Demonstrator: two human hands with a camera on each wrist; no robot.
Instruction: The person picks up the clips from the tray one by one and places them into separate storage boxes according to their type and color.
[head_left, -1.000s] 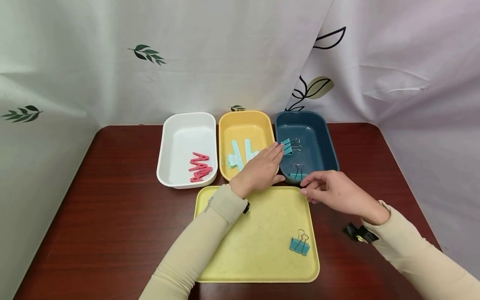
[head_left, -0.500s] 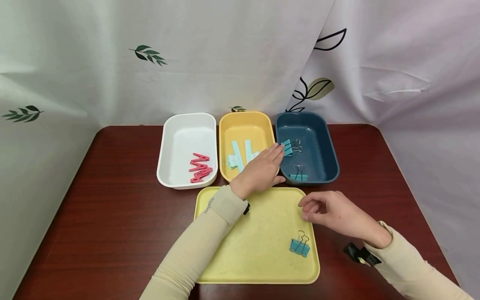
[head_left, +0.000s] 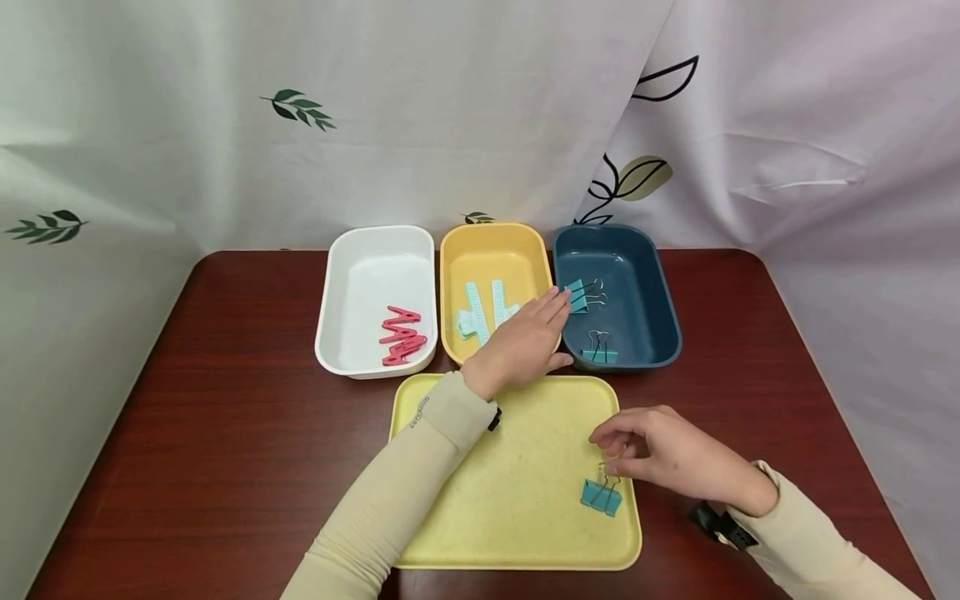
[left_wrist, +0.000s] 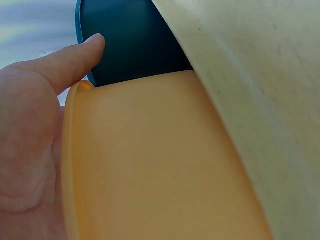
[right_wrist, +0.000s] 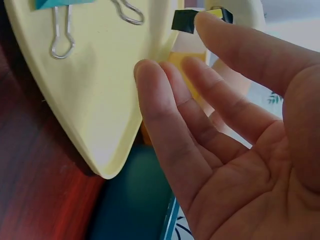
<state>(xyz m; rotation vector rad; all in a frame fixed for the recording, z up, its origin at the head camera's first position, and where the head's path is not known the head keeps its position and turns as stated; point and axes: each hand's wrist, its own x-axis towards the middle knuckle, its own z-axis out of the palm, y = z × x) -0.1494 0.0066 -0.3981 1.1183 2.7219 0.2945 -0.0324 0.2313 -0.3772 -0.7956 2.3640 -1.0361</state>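
A: Nearest item first?

B: One teal metal binder clip with wire handles (head_left: 601,493) lies on the pale yellow square plastic tray (head_left: 480,533), near-right corner. The right hand (head_left: 667,454) hovers just behind it, grip spread, fingers loosely bent, holding nothing (fingertips just above the wire handles). The clip's handles point away, toward that hand.

A: The other hand?

B: The left hand (head_left: 521,342) rests flat on the orange rectangular plastic bin (head_left: 491,242), grip relaxed, farther off. Beside it, the dark blue rectangular plastic bin (head_left: 645,275) holds two similar clips.

A: Writing?

B: Small lettering on the left sleeve cuff (head_left: 417,410); unreadable.
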